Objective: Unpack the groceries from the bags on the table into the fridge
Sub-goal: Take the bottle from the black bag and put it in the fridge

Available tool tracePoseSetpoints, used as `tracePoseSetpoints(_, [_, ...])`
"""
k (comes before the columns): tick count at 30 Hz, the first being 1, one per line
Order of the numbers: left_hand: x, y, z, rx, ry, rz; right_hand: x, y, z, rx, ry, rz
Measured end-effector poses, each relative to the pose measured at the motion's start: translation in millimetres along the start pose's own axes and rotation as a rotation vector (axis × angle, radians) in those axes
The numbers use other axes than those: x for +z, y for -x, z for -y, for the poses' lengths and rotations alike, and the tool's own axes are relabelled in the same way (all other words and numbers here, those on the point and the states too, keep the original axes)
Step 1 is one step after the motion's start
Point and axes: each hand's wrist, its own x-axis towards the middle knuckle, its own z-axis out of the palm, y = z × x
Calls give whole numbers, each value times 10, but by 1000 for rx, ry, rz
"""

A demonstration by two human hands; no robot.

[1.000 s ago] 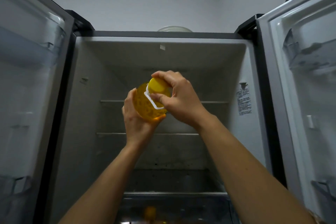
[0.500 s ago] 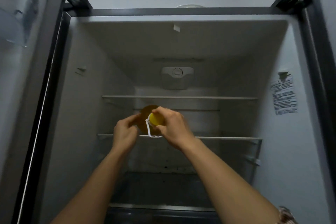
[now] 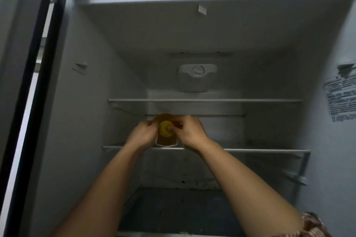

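Observation:
A yellow bottle with a yellow cap and a white loop handle is inside the open fridge, over the front of the middle glass shelf. My left hand grips its left side. My right hand holds it from the right, with fingers on the cap. I cannot tell whether the bottle's base touches the shelf.
The upper shelf runs just above the bottle. A thermostat housing sits on the back wall. The left door stands open. A printed label is on the right inner wall. A lower dark floor lies below.
Both hands have carried the bottle forward and down, from in front of the fridge to the middle shelf. The view has moved closer into the fridge.

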Motion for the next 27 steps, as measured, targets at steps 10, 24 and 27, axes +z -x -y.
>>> tracePoseSetpoints(10, [69, 215, 28, 81, -131, -248, 62, 76, 67, 64, 205, 121])
tracePoseSetpoints(24, [13, 724, -51, 97, -105, -289, -292, 701, 397, 112, 400, 159])
tracePoseSetpoints(27, [-76, 1037, -201, 74, -79, -274, -454, 978, 509, 98, 422, 159])
